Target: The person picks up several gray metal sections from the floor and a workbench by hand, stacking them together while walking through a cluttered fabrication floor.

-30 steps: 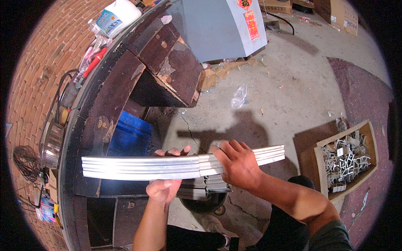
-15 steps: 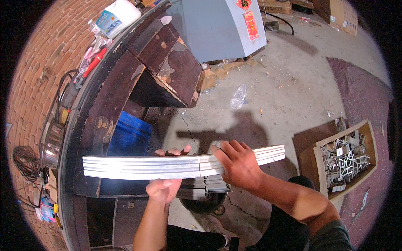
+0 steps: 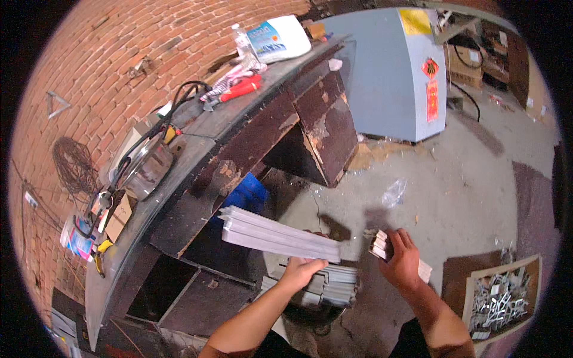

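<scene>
My left hand [image 3: 301,272] is closed around a bundle of long silvery metal profiles [image 3: 277,235] with ridged sides, thumb on the near side. The bundle slants from upper left down toward the middle. To the right, my right hand [image 3: 403,262] grips a shorter metal profile bundle [image 3: 379,245] from above; its lit end shows beyond the fingers and its other end past the wrist. A gap separates the two bundles. Below my left hand lies a stack of grey metal profiles [image 3: 337,286] on a dark round support [image 3: 313,314], partly hidden by my forearm.
A carton [image 3: 477,274] full of short metal pieces [image 3: 498,301] stands at right. Along the left runs a worn dark desk [image 3: 206,161] holding a metal pot [image 3: 148,170], red-handled tool [image 3: 242,88] and white jug [image 3: 279,39]. A grey cabinet [image 3: 382,77] stands behind; a blue bin [image 3: 246,197] sits under the desk.
The two bundles, end to end in one long row before, are now apart. My right hand has moved right with the shorter one. The view has swung toward the desk and wall.
</scene>
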Demonstrator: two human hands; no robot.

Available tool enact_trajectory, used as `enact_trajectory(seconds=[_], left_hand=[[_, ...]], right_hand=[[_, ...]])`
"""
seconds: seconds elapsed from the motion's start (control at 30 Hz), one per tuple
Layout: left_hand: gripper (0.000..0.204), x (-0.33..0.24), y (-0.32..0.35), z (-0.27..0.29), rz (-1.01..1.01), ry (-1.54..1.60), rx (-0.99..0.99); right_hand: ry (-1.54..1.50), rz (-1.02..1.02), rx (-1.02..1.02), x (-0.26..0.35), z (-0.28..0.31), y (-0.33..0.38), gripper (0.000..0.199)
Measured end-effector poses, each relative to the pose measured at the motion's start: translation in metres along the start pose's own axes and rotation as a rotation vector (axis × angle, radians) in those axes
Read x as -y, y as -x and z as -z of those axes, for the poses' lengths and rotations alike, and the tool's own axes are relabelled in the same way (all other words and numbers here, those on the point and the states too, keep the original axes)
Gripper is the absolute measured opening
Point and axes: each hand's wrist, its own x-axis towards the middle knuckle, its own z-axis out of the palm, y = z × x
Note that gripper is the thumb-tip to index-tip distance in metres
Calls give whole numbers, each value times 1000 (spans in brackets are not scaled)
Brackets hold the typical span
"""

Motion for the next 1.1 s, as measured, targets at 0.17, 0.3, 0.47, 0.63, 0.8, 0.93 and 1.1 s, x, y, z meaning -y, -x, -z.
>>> enact_trajectory(seconds=[0.17, 0.3, 0.47, 0.63, 0.8, 0.93, 1.1], left_hand=[[53, 21, -14, -14, -161, -122, 39], [50, 0, -6, -31, -193, -292, 40], [59, -23, 4, -46, -404, -316, -24], [51, -35, 9, -69, -282, 72, -62], [33, -33, 17, -69, -126, -69, -189], [43, -17, 7, -69, -247, -103, -145], [45, -28, -4, -60, -266, -81, -108]], right_hand=[[-54, -59, 13, -8, 6, -1, 46], [-149, -93, -50, -12, 7, -6, 38], [-150, -86, -73, -24, -1, -4, 37], [-273, -217, -53, -29, 11, -5, 33], [-548, -493, 34, -28, 25, -10, 37], [-790, -628, -63, -29, 55, -24, 42], [-1206, -623, -308, -34, 97, -63, 53]])
